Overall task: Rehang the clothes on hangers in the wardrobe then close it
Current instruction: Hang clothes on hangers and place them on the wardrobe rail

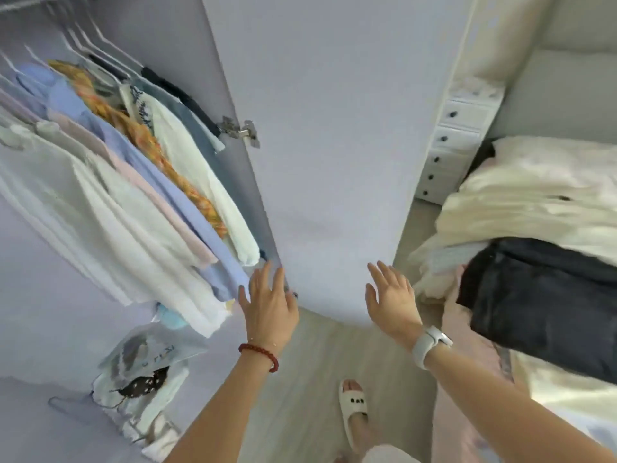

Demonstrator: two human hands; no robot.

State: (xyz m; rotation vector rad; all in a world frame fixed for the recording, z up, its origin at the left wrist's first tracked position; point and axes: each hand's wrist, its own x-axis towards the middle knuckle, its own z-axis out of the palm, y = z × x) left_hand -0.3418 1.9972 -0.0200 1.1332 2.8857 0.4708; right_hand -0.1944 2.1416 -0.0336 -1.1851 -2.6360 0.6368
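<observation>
Head view, tilted hard. Open pale-lilac wardrobe door (327,168) filling centre to 12 o'clock, metal hinge (241,131) on its inner edge at about 10 o'clock. Left hand (268,304) at 6–7 o'clock, fingers spread, empty, fingertips at the door's lower inner edge — contact looks likely, cannot tell for sure. Red bead bracelet (258,355) on that wrist. Right hand (392,297) just right of centre at about 5 o'clock, fingers spread and open, palm toward the door's lower face, holding nothing; touching or hovering not clear. White wristband watch (430,345) on that wrist.

Row of hung clothes on white hangers (110,182) at 9–10 o'clock inside the wardrobe: white, pale pink, lilac-blue, orange patterned, cream and grey-blue garments side by side, hems slanting toward the left hand. Printed white garment with a dark animal figure (140,379) lower in the wardrobe at 8 o'clock, lying crumpled.

Cream rumpled bedding (534,195) at 3 o'clock, folded dark navy cloth (541,305) lying on top of it at 4 o'clock, well apart from the wardrobe rail. White small-drawer unit with dark knobs (457,138) at 1–2 o'clock beyond the door. White slide sandal on a foot (354,409) at 6 o'clock on pale wood floor (300,379).
</observation>
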